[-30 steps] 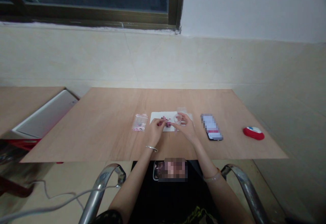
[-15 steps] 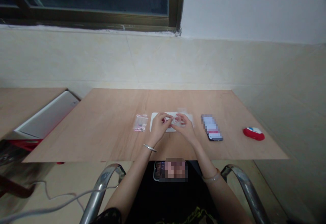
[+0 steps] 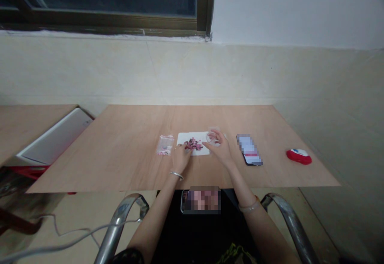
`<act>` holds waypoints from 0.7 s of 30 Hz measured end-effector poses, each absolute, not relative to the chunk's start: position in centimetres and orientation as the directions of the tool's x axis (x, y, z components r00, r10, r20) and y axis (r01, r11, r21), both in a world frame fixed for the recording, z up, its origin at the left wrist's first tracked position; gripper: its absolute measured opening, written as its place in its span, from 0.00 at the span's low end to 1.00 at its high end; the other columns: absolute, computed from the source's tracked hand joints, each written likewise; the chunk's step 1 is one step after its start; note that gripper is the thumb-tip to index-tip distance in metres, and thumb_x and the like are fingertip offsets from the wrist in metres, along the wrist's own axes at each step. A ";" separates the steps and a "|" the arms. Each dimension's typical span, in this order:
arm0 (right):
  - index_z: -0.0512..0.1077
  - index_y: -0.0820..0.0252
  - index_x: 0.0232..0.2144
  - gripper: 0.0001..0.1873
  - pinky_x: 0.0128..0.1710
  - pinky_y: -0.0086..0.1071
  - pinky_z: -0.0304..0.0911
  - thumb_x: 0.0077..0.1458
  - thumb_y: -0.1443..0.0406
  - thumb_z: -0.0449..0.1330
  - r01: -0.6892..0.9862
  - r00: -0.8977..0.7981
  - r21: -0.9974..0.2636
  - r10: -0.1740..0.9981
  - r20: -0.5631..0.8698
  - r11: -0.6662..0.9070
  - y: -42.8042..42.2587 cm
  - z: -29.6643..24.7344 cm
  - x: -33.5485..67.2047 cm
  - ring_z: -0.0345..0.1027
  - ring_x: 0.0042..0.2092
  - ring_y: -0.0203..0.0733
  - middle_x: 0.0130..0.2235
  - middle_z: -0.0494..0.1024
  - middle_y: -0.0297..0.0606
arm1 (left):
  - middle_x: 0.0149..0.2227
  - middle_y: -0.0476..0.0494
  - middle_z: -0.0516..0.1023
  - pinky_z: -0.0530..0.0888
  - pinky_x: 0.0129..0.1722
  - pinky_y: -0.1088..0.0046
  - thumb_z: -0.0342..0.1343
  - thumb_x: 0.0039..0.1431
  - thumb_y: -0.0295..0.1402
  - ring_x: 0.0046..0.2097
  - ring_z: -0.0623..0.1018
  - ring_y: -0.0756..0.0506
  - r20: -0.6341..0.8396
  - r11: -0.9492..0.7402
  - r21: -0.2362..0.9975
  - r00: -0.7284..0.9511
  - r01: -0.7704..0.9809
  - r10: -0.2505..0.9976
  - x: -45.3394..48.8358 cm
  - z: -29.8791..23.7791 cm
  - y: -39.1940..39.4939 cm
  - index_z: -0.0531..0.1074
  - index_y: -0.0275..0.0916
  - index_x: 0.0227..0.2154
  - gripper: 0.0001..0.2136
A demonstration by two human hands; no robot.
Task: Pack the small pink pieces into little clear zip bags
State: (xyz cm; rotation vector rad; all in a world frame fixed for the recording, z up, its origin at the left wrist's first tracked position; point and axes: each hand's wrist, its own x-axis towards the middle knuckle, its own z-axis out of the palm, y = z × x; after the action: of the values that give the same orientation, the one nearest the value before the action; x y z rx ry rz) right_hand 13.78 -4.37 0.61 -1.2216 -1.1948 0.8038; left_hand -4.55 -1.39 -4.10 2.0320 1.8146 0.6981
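A pile of small pink and dark purple beads (image 3: 194, 144) lies on a white mat (image 3: 200, 135) at the middle of the table. At the pile's left edge, my left hand (image 3: 180, 157) reaches down with its fingers drawn together among the beads; whether a bead is between the fingertips is too small to see. My right hand (image 3: 220, 147) hovers over the mat's right end, thumb stretched towards the pile and fingers curled. By its fingers shows a thin, clear looped strand (image 3: 210, 138), which the hand seems to hold. Behind them lies a clear plastic piece (image 3: 213, 129).
Left of the mat lies a small clear zip bag (image 3: 165, 145) with bits inside. A phone (image 3: 249, 150) and a red and white object (image 3: 299, 157) lie to the right. Another phone (image 3: 185, 202) rests on my lap, between metal chair arms (image 3: 124, 212).
My hands were together over the mat and have parted. The left hand moved down and left to the beads, uncovering the pile. The right hand stayed near the mat's right end.
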 end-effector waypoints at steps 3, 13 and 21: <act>0.66 0.57 0.47 0.32 0.45 0.41 0.64 0.40 0.57 0.70 0.085 0.254 -0.964 0.931 0.264 0.251 -3.9 0.8 13.7 0.71 0.47 0.48 0.44 0.77 0.43 | 0.38 0.39 0.77 0.67 0.43 0.68 0.56 0.57 0.36 0.41 0.75 0.42 0.152 -0.142 0.466 0.079 0.873 0.985 -4.1 -4.3 -1.6 0.76 0.37 0.35 0.09; 0.67 0.57 0.46 0.31 0.45 0.40 0.66 0.41 0.55 0.69 0.147 0.201 -0.944 0.926 0.320 0.294 -4.1 2.4 12.9 0.72 0.46 0.47 0.44 0.78 0.44 | 0.38 0.41 0.76 0.69 0.42 0.70 0.52 0.61 0.34 0.40 0.74 0.45 0.220 -0.298 0.469 0.216 0.831 0.951 -4.3 -5.4 -1.3 0.74 0.37 0.35 0.08; 0.68 0.56 0.48 0.31 0.47 0.40 0.65 0.42 0.53 0.69 0.290 0.044 -0.883 0.916 0.398 0.369 -3.8 2.9 14.3 0.71 0.46 0.46 0.45 0.77 0.41 | 0.39 0.38 0.75 0.69 0.43 0.66 0.51 0.62 0.33 0.41 0.74 0.43 0.221 -0.404 0.335 0.345 0.851 0.912 -4.7 -5.3 -1.4 0.74 0.37 0.37 0.08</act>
State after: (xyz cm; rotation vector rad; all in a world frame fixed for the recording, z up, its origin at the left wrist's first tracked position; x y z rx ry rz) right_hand 14.32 -3.80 2.92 -1.1432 -1.4916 0.6900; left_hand -4.69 -1.44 -5.26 2.4408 1.6153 0.5642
